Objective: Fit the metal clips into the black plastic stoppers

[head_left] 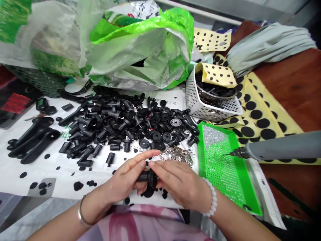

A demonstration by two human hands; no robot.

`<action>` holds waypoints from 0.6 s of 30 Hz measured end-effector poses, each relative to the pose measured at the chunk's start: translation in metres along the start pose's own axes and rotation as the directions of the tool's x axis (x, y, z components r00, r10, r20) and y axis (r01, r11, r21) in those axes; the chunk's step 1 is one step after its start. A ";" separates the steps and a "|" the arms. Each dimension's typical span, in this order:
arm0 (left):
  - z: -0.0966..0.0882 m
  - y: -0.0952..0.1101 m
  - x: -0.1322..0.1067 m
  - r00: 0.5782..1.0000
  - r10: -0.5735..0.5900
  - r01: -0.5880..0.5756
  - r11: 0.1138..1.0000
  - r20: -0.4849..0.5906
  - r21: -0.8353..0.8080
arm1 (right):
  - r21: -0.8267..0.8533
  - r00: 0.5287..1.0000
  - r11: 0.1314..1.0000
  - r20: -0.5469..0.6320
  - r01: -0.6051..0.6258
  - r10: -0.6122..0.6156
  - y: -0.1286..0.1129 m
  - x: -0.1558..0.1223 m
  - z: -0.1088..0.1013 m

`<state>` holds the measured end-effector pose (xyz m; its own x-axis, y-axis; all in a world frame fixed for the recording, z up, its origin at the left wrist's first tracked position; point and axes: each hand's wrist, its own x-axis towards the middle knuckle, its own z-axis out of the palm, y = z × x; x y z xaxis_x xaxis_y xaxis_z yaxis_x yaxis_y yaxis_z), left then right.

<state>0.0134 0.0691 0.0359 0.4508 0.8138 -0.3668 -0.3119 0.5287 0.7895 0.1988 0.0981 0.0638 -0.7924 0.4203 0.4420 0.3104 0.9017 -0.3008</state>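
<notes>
My left hand [127,175] and my right hand [175,182] meet at the near edge of the table, both closed round one small black plastic part [148,176] held between them. The left forefinger stretches out over the top of it. A silver bangle sits on my left wrist and a white bead bracelet on my right. Just beyond my fingers lies a little heap of small silver metal clips [177,154]. Behind that spreads a big pile of black plastic parts [125,122] on a white sheet.
A green perforated tray [225,167] lies right of my hands, with a grey electric screwdriver [281,149] pointing into it. A white basket [200,103] of black parts stands behind. Yellow sheets of black round stickers [260,117], green plastic bags [140,47] and long black handles [35,139] surround the pile.
</notes>
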 end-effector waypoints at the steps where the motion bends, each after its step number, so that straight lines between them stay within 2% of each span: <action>1: 0.000 0.000 0.001 1.000 0.003 -0.003 1.000 0.000 -0.002 | 0.006 1.000 1.000 0.004 -0.001 0.001 0.001 0.000 -0.001; 3: 0.002 -0.001 0.002 1.000 0.027 -0.026 0.999 -0.017 0.026 | 0.070 0.999 0.997 0.010 -0.036 0.036 0.001 0.000 -0.004; 5: 0.003 -0.001 0.002 0.993 0.096 -0.087 0.989 -0.071 0.120 | 0.178 0.994 0.978 0.004 -0.105 0.106 0.000 0.000 -0.004; 8: 0.005 0.000 0.002 0.953 0.269 -0.216 0.926 -0.140 0.308 | 0.291 0.965 0.926 -0.029 -0.242 0.261 -0.004 0.000 -0.001; 10: 0.005 0.001 0.002 0.936 0.318 -0.250 0.903 -0.152 0.350 | 0.309 0.949 0.908 -0.051 -0.282 0.312 -0.005 -0.001 0.003; 13: 0.006 0.003 0.003 0.964 0.219 -0.172 0.948 -0.154 0.269 | 0.260 0.970 0.943 -0.073 -0.207 0.232 -0.005 -0.003 0.006; 16: 0.008 0.005 0.004 0.996 0.012 -0.010 1.000 -0.090 0.023 | 0.139 0.992 0.986 -0.071 -0.093 0.104 -0.002 -0.003 0.002; 18: 0.009 0.005 0.004 0.994 -0.105 0.102 0.985 -0.013 -0.139 | 0.103 0.999 0.995 -0.051 -0.013 0.018 0.000 -0.002 -0.003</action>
<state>0.0208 0.0727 0.0430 0.4703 0.7569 -0.4539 -0.3776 0.6374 0.6717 0.2016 0.0977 0.0657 -0.7590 0.4411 0.4790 0.2648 0.8811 -0.3919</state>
